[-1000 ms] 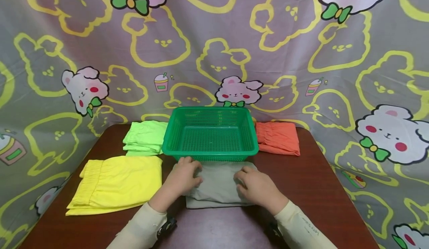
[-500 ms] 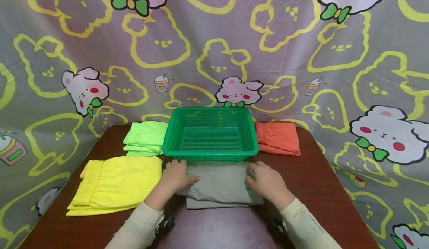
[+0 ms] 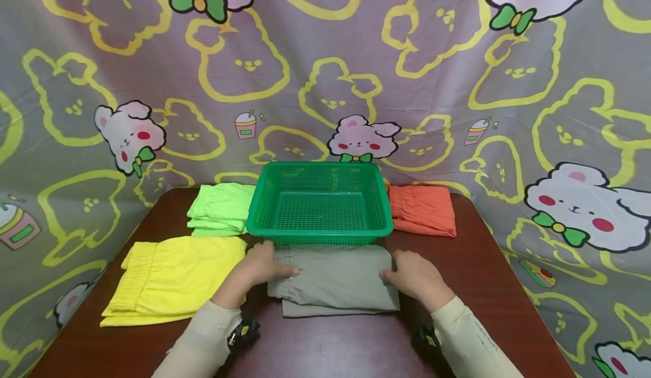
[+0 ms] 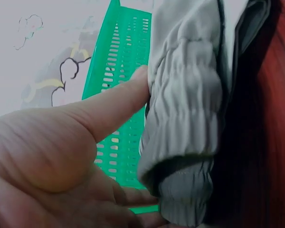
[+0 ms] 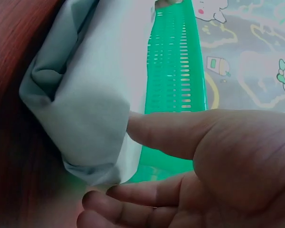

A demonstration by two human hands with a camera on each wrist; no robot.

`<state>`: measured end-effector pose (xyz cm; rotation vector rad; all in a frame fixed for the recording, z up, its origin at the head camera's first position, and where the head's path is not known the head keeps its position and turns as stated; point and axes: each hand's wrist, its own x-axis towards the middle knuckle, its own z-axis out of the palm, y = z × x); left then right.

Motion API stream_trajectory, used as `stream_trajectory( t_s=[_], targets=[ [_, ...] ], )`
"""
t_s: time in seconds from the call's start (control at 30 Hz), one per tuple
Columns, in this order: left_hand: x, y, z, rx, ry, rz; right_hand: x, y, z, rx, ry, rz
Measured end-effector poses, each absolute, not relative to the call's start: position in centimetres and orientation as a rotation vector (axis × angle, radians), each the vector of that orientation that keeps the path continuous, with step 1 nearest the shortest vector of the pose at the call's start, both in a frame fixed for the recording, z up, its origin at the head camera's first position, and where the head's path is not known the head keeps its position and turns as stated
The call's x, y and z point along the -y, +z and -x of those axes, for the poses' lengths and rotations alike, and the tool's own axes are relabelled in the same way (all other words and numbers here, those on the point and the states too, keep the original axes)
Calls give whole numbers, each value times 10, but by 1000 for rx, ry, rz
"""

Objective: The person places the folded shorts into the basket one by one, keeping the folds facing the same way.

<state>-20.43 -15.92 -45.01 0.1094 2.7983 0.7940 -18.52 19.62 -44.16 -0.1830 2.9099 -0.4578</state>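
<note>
Resting at the two ends of a folded grey garment [image 3: 335,279], the person's hands are well apart from each other, the left hand [image 3: 259,266] at the gathered waistband [image 4: 185,109] and the right hand [image 3: 416,276] at the opposite, folded edge. Neither is clamped on the cloth: each thumb is stretched out and touches the fabric, with the fingers spread apart from it around the end of the stack. In the right wrist view those fingers extend low beside the bottom edge of the folds; in the left wrist view they are partly hidden, and how firmly they press cannot be told. The grey garment lies flat on the dark reddish-brown desk [image 3: 325,344], right in front of a green perforated basket [image 3: 320,233], its lower layer showing along the near side. A larger yellow garment [image 3: 178,279], also folded, lies to the left, near the left forearm. Farther back, a folded lime-green garment [image 3: 221,208] sits just beside the basket on the left, and a folded orange garment [image 3: 424,211] just beside it on the right. Behind the desk hangs a grey cloth [image 3: 285,101] printed with yellow outlines and white rabbit faces.
</note>
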Motion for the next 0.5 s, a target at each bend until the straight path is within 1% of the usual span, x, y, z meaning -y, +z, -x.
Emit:
stream_trajectory(
  t_s=[0.3,0.5],
  targets=[
    [166,-452,206,-2759,811,-119,-196,-446,189,-2796,-549,139],
    [164,-455,208,-2775,823,-58,-197,-451,190,-2796,-608,137]
  ],
)
